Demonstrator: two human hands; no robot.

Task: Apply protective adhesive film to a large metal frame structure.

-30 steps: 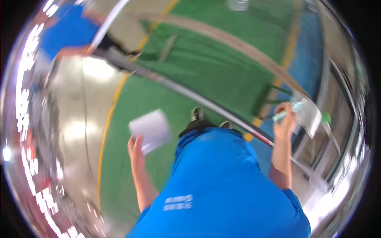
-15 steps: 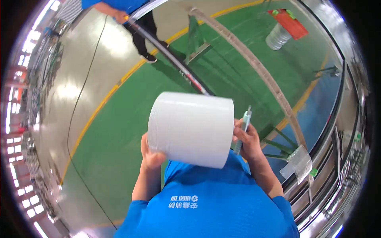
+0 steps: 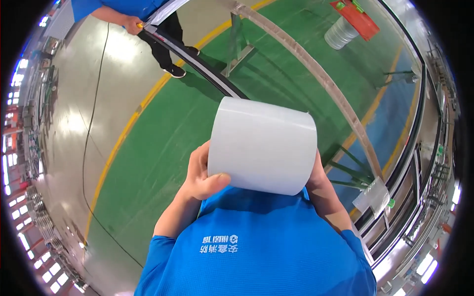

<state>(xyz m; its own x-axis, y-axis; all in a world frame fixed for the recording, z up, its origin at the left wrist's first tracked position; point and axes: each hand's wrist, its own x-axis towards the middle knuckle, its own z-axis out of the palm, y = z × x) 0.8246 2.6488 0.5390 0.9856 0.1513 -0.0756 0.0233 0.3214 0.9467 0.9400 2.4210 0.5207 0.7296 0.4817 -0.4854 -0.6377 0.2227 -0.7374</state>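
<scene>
A thick white roll [image 3: 261, 145], which looks like wide film or tape, is held on its side in front of my blue shirt. My left hand [image 3: 203, 178] grips its left end, with the thumb across the near face and the other fingers partly behind the end. At the right end is my right hand [image 3: 318, 172], its fingers hidden behind the roll. The utility knife seen in it earlier does not show now. Beyond the roll, a long black and silver profile [image 3: 197, 64] runs from a co-worker's hand [image 3: 132, 24] to behind the roll.
A long curved beam [image 3: 316, 69] on green stands [image 3: 234, 54] crosses to the right, with clear wrap [image 3: 373, 197] at its near end. A white bucket-like stack [image 3: 340, 33] sits under a red board [image 3: 356, 18]. A dark cable [image 3: 88, 138] lies along the floor at left.
The roll has moved right and up in view, turning slightly, and my hands have moved with it. The right hand's fingers and the utility knife have gone out of sight behind the roll.
</scene>
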